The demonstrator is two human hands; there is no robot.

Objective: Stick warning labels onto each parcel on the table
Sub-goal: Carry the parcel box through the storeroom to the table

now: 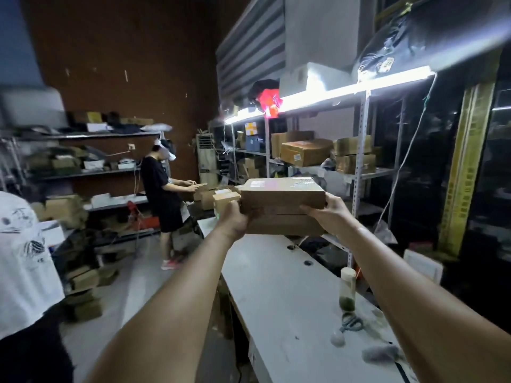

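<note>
Both arms stretched out. Left hand [235, 220] and right hand [327, 214] grip opposite ends of a stack of parcels [284, 226], flat brown boxes, held at the far end of the table [276, 286]; hard to tell whether its underside rests on the surface. Top parcel [282, 193] carries a pale label and glossy tape. Risk: any tilt on setting down and it slides off. Bottle [347, 288] and scissors [351, 323] near the right edge, liable to be knocked by the right forearm.
</note>
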